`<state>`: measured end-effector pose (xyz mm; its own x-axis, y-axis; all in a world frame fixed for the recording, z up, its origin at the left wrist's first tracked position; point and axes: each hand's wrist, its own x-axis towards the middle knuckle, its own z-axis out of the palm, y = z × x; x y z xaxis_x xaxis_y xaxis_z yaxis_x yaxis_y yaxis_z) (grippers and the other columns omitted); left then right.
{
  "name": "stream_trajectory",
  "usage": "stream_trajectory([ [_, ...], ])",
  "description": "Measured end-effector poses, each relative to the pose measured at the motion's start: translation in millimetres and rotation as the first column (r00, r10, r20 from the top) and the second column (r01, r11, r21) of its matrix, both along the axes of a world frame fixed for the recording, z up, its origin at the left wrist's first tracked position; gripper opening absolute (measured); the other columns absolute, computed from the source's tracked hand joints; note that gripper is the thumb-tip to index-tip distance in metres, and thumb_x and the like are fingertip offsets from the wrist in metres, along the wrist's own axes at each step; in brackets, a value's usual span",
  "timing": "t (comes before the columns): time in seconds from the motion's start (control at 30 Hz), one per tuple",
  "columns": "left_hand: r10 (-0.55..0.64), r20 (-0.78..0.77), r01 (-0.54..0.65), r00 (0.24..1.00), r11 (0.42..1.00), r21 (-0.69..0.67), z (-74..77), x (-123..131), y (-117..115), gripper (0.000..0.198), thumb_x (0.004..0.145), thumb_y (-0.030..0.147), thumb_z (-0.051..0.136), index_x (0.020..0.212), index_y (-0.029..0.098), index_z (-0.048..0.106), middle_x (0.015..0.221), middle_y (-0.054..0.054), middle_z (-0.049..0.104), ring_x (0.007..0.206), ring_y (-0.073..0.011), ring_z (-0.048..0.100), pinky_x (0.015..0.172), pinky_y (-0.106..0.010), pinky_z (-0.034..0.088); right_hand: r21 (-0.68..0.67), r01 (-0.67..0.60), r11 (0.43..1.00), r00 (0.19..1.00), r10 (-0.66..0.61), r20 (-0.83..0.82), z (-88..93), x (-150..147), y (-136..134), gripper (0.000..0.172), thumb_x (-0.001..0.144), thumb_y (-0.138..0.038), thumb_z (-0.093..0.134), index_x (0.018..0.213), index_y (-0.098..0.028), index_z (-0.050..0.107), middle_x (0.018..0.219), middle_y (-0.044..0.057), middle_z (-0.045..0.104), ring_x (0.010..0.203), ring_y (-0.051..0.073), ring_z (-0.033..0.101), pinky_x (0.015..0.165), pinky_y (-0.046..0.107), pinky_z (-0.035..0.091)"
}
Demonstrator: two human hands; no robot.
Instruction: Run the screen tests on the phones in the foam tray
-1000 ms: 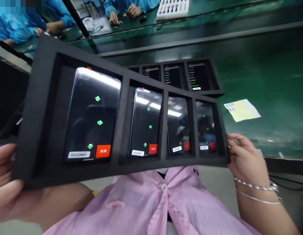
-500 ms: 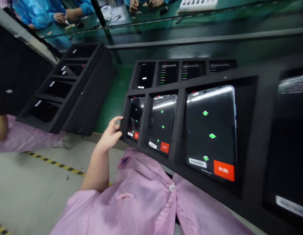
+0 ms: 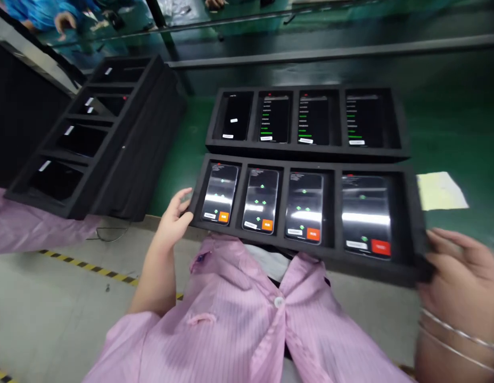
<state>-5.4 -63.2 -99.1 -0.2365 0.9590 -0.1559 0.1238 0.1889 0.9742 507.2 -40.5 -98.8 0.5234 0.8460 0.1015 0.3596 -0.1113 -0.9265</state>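
A black foam tray (image 3: pixel 332 213) lies level in front of me, holding several phones in separate slots. Each phone, such as the leftmost phone (image 3: pixel 221 186), has a lit screen with green arrows and an orange or red box at the lower corner. My left hand (image 3: pixel 175 218) grips the tray's left end, thumb and fingers around its edge. At the opposite end my right hand (image 3: pixel 460 266), with two thin bangles at the wrist, is wrapped round the corner. Just behind, a second foam tray (image 3: pixel 295 150) of phones rests on the green bench; three of its screens show lines of text.
To the left stands a stack of black foam trays (image 3: pixel 147 143), with phones in the top one. A yellow paper (image 3: pixel 442 191) lies on the green bench (image 3: pixel 462 133) at right. Beyond a bar, a co-worker's hand (image 3: pixel 64 24) and blue sleeves show. Another person's pink clothing (image 3: pixel 47 229) is at far left.
The tray's right end has dropped away from the camera, so the tray is now level at the bench. My right hand has come into view; my left hand keeps its hold.
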Motion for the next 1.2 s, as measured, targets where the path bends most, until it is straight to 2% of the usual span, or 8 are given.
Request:
stream_trajectory([
  [0.23, -0.038, -0.289, 0.018, 0.957, 0.997, -0.073, 3.8, 4.4, -1.7, 0.07, 0.085, 0.027, 0.059, 0.155, 0.023, 0.049, 0.133, -0.013, 0.073, 0.13, -0.0329, 0.066, 0.119, -0.056, 0.046, -0.131, -0.032, 0.991, 0.994, 0.045, 0.102, -16.7, -0.3, 11.3, 0.052, 0.064, -0.035, 0.061, 0.113, -0.024, 0.075, 0.113, 0.016, 0.075, 0.114, 0.039, 0.07, 0.103, 0.06, 0.051],
  [0.4, -0.11, -0.683, 0.136, 0.722, 0.991, -0.017, 23.4, 21.7, -5.2, 0.063, 0.095, 0.024, 0.052, 0.158, 0.027, 0.05, 0.16, -0.012, 0.052, 0.154, -0.0373, 0.04, 0.13, -0.063, 0.026, -0.23, -0.163, 0.96, 0.916, 0.234, 0.327, 9.7, -7.0, 14.0, 0.062, 0.073, -0.037, 0.064, 0.133, -0.023, 0.069, 0.134, 0.019, 0.068, 0.13, 0.044, 0.061, 0.113, 0.065, 0.043],
  [0.57, -0.243, -0.834, 0.404, 0.496, 0.914, -0.026, 48.1, 75.7, -18.5, 0.045, 0.102, 0.047, 0.06, 0.146, 0.035, 0.062, 0.162, -0.012, 0.048, 0.145, -0.0429, 0.044, 0.126, -0.073, 0.02, -0.148, -0.583, 0.799, 0.516, 0.505, 0.692, 32.7, -50.8, -8.3, 0.043, 0.102, -0.05, 0.053, 0.134, -0.025, 0.067, 0.137, 0.02, 0.061, 0.133, 0.041, 0.058, 0.118, 0.071, 0.038],
  [0.73, -0.329, -0.85, 0.472, 0.411, 0.875, -0.11, 28.1, 110.3, -1.0, 0.059, 0.087, 0.06, 0.081, 0.137, 0.032, 0.071, 0.161, -0.016, 0.048, 0.139, -0.0537, 0.047, 0.121, -0.084, 0.011, -0.39, -0.609, 0.69, 0.234, 0.627, 0.743, 16.7, -83.6, -8.5, 0.048, 0.105, -0.059, 0.052, 0.134, -0.026, 0.071, 0.149, 0.023, 0.048, 0.132, 0.05, 0.052, 0.106, 0.087, 0.035],
  [0.83, -0.26, -0.812, 0.404, 0.522, 0.914, -0.033, 21.3, 110.0, 37.0, 0.06, 0.079, 0.057, 0.09, 0.132, 0.032, 0.075, 0.167, -0.013, 0.042, 0.148, -0.0605, 0.034, 0.121, -0.087, -0.001, -0.38, -0.528, 0.759, 0.291, 0.583, 0.759, 11.5, -88.2, 24.1, 0.053, 0.102, -0.061, 0.058, 0.138, -0.024, 0.07, 0.157, 0.026, 0.04, 0.136, 0.059, 0.046, 0.101, 0.093, 0.029],
  [0.97, 0.026, -0.764, 0.244, 0.645, 0.94, 0.238, 52.6, 101.1, 66.6, 0.073, 0.083, 0.057, 0.088, 0.146, 0.029, 0.064, 0.176, -0.009, 0.023, 0.161, -0.057, -0.001, 0.121, -0.084, -0.011, -0.189, -0.44, 0.878, 0.469, 0.404, 0.785, 37.9, -90.7, 52.0, 0.057, 0.106, -0.057, 0.055, 0.149, -0.019, 0.06, 0.17, 0.028, 0.019, 0.151, 0.059, 0.029, 0.113, 0.09, 0.016],
  [1.1, 0.126, -0.777, 0.285, 0.617, 0.884, 0.37, 84.1, 98.9, 45.3, 0.073, 0.088, 0.064, 0.08, 0.15, 0.032, 0.057, 0.177, -0.002, 0.019, 0.164, -0.0484, -0.001, 0.128, -0.076, -0.002, -0.121, -0.577, 0.808, 0.423, 0.422, 0.802, 59.8, -97.9, 34.6, 0.058, 0.105, -0.054, 0.058, 0.155, -0.025, 0.052, 0.171, 0.022, 0.023, 0.156, 0.051, 0.026, 0.123, 0.079, 0.014],
  [1.2, 0.095, -0.856, 0.384, 0.508, 0.865, 0.324, 71.7, 101.0, 27.4, 0.072, 0.09, 0.068, 0.076, 0.149, 0.03, 0.058, 0.176, -0.009, 0.024, 0.162, -0.0497, 0.015, 0.128, -0.076, 0.005, -0.142, -0.632, 0.761, 0.387, 0.469, 0.794, 43.6, -105.4, 20.8, 0.057, 0.106, -0.055, 0.055, 0.15, -0.018, 0.056, 0.166, 0.026, 0.032, 0.154, 0.052, 0.03, 0.123, 0.079, 0.017],
])
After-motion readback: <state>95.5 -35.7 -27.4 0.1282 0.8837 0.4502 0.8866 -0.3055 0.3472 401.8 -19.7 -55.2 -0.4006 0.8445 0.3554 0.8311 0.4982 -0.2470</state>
